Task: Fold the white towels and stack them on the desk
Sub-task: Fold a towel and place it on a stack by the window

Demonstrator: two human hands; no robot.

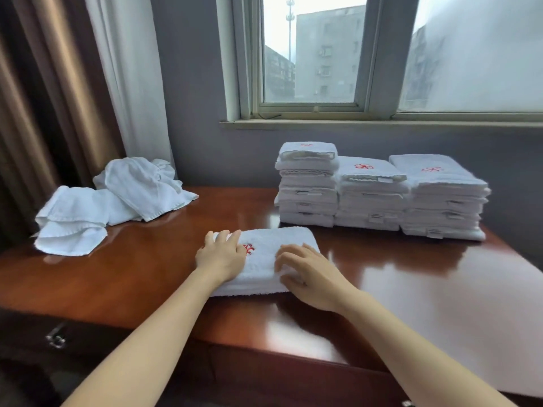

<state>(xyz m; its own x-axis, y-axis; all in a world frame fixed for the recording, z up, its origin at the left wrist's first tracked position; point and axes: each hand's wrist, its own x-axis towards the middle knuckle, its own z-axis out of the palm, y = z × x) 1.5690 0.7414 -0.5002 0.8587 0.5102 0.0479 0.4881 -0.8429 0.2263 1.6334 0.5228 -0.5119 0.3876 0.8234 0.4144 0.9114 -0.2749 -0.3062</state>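
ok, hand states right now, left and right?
Left hand: open, flat on the folded towel.
Right hand: fingers curled on it; grip cannot be told.

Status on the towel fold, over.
Left hand flat on folded towel, right hand curled on its near edge. Three stacks behind, loose pile left. Nothing blocking.

Brown curtain (44, 98) and white sheer (126, 83) hang left of the window (314, 54).
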